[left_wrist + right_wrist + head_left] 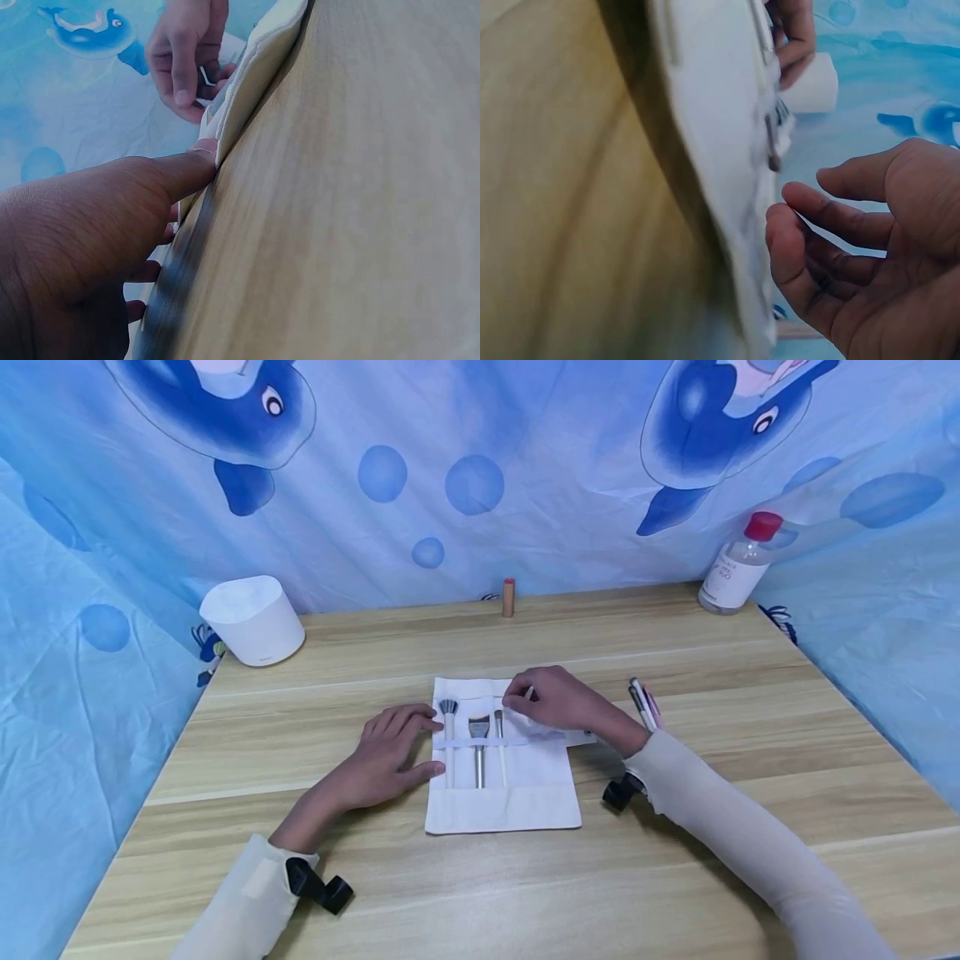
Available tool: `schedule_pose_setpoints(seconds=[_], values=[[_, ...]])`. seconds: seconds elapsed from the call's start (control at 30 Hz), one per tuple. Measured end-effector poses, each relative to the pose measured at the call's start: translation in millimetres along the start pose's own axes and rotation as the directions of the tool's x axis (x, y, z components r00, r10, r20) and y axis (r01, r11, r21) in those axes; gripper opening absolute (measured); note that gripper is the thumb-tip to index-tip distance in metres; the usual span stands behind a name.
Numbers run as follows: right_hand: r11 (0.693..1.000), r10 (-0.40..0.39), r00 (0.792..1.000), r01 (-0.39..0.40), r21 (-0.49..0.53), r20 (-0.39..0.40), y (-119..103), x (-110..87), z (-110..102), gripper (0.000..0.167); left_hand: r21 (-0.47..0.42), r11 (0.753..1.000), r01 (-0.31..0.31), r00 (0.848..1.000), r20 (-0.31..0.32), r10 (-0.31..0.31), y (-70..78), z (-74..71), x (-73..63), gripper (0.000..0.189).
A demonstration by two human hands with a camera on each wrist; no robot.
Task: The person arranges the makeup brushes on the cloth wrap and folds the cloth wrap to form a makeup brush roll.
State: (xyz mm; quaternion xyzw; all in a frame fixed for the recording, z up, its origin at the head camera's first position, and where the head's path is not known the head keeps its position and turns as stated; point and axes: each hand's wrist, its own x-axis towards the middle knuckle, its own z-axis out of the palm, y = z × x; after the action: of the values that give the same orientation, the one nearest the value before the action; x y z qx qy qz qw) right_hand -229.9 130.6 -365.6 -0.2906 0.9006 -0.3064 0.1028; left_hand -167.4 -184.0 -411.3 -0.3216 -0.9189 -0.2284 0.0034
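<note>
Loose, empty grips: your left hand (393, 756) touched the brush roll (502, 812) at its left edge, well in from the worktop's (420, 893) back edge; your right hand (558, 697) hung by its top, contact unclear. Light pressure suited best.

I cannot fully read the letters on the bottle (731, 578). The lower ends of the brushes (479, 764) are hidden inside the white case (502, 814), and the right hand (561, 697) covers part of it. The head view cuts off the whales (240, 422). From the right wrist, the table (562, 187) looks blurred.

3 brushes (480, 764) in cloth pouch (542, 802)
</note>
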Motion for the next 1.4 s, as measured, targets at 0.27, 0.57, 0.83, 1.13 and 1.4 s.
schedule_pose_setpoints(seconds=[0.27, 0.57, 0.83, 1.13, 1.4], values=[[0.986, 0.103, 0.986, -0.119, -0.119, -0.134, 5.5, -21.5, -38.6, 0.021, 0.006, 1.0, -0.003, 1.0, 0.008, 0.003, -0.1, 0.4, 1.7, 0.055], [0.904, 0.287, 0.942, -0.326, -0.278, -0.172, 38.1, -50.3, -71.9, 0.019, -0.002, 1.0, 0.002, 1.0, 0.012, -0.002, 1.7, -0.8, 1.4, 0.056], [0.832, 0.363, 0.92, -0.392, -0.392, -0.15, 56.5, -70.8, -76.3, 0.037, -0.016, 1.0, 0.004, 1.0, 0.003, -0.004, 2.9, -2.1, -0.4, 0.055], [0.824, 0.352, 0.921, -0.389, -0.412, -0.165, 59.6, -71.1, -66.8, 0.04, -0.016, 1.0, -0.006, 1.0, -0.005, 0.006, 0.4, 0.2, -1.3, 0.054], [0.829, 0.37, 0.918, -0.396, -0.395, -0.145, 57.3, -64.6, -60.5, 0.043, -0.015, 1.0, -0.01, 1.0, -0.007, 0.01, 0.5, -1.3, -1.9, 0.054]])
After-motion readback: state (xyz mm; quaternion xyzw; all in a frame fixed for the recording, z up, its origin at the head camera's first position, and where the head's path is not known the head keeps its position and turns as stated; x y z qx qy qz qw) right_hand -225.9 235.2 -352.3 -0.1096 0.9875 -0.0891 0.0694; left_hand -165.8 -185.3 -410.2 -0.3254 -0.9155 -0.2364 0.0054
